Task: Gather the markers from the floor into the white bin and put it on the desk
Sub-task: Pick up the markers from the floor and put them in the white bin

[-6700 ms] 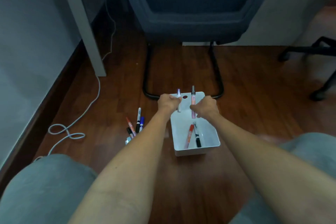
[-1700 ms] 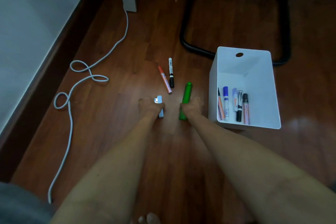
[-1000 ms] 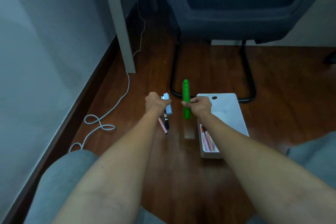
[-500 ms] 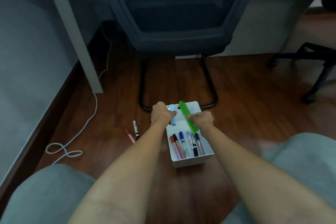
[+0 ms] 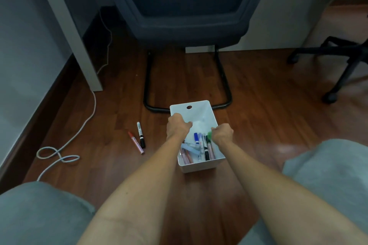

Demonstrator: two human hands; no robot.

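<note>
White plastic frames most of the action: the white bin sits on the floor at the centre of the frame, and both hands now hang over its open top, where half a second ago they were only arriving with their loads. The pale blue marker that the left hand carried now lies across the others inside, and that hand's fingers are loosely curled with nothing visible in them. The right hand is closed on the green marker, its tip poking down into the bin at the fingertips, seemingly about to drop. So this pair is nearly delivered. Two strays remain on the floor left of the bin, well apart from both hands: a red marker and a black-and-white marker just beside it.
</note>
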